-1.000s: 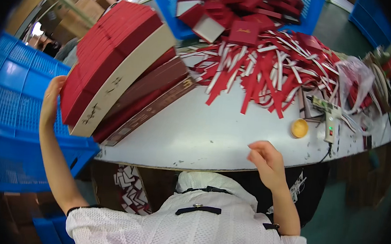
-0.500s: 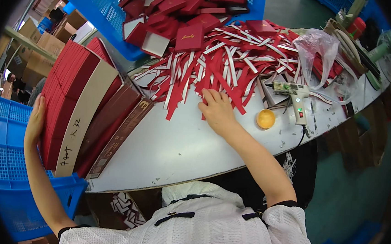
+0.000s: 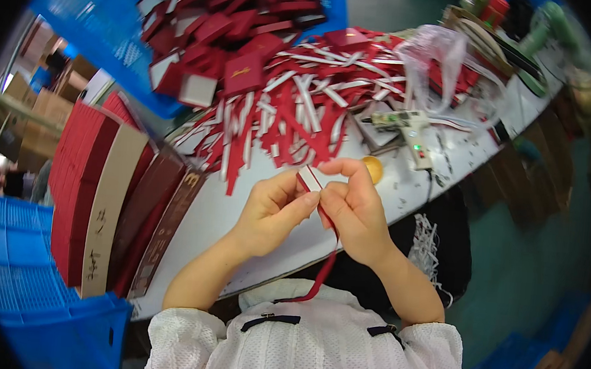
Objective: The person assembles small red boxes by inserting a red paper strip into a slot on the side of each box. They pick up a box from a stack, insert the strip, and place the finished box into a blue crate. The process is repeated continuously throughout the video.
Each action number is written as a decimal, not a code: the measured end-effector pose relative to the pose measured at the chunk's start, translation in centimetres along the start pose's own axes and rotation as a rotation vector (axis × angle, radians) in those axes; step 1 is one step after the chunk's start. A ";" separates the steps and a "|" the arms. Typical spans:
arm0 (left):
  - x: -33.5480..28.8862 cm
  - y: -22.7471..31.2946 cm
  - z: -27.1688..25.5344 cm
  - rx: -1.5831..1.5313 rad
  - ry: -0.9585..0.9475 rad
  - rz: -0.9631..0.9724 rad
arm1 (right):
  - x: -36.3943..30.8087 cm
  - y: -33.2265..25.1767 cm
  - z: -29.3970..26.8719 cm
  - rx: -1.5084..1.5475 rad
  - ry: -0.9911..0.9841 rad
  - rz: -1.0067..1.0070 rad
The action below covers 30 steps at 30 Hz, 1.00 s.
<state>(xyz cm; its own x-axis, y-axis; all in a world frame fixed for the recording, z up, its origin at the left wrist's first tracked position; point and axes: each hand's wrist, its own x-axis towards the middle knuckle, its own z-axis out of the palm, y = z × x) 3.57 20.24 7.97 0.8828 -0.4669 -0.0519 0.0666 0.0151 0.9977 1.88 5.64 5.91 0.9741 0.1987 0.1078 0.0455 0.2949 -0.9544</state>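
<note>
- Left grip [image 3: 274, 207]: thumb and fingers closed on the narrow flat red-and-white ribbon strip [image 3: 310, 179]
- Right grip [image 3: 354, 210]: pinched on the same strip, index over the far side, thumb nearer me
- Strip is up off the smooth white table [image 3: 192, 242], in front of my chest; a thin red tail [image 3: 326, 267] hangs below my right grip to the white textured shirt [image 3: 317, 353]
- To do this well, I'd line edges up square, no twist, light pressure so the white face doesn't crease
- Tail wants slack; a snag could skew the strip
- Off-white pistol-shaped tool [image 3: 412, 134] lies beyond the round yellow pot [image 3: 373, 168]; green light showing, so I'd mind its nozzle
</note>
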 end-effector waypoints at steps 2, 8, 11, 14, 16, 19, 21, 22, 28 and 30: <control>1.1 -0.6 1.8 0.016 -0.042 0.004 | -1.6 -0.8 -1.6 -0.228 0.077 -0.088; 2.7 -2.2 7.0 0.105 -0.110 -0.001 | -4.8 -1.5 -6.3 -1.182 0.382 -0.681; 3.0 -3.1 8.8 0.228 -0.158 0.027 | -6.5 -1.5 -7.3 -1.361 0.361 -0.654; 2.7 -4.6 9.1 0.557 -0.211 0.207 | -7.9 -0.4 -8.1 -1.406 0.269 -0.544; 2.8 -4.4 10.1 0.673 -0.230 0.351 | -8.6 0.6 -8.6 -1.285 0.400 -0.632; 2.7 -5.1 11.0 0.710 -0.213 0.491 | -9.3 2.0 -8.7 -0.684 0.600 -0.526; 1.9 -6.1 10.9 0.471 -0.120 0.349 | -10.1 3.0 -7.9 0.140 0.637 -0.152; 1.4 -6.5 10.6 0.364 -0.074 0.298 | -10.2 3.5 -8.8 0.563 0.624 -0.165; -1.7 -7.3 6.7 -0.442 0.184 0.179 | -14.5 9.1 -18.3 1.092 1.123 -0.147; -2.1 -5.9 3.3 -0.691 0.043 0.187 | -16.7 13.3 -21.8 0.983 1.206 -0.166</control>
<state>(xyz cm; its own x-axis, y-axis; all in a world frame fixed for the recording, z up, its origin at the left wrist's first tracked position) -0.24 18.24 2.30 0.9248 -0.3667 0.1012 0.1793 0.6549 0.7341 -8.98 -14.11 -14.63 0.5901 -0.5926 -0.5483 0.4784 0.8037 -0.3537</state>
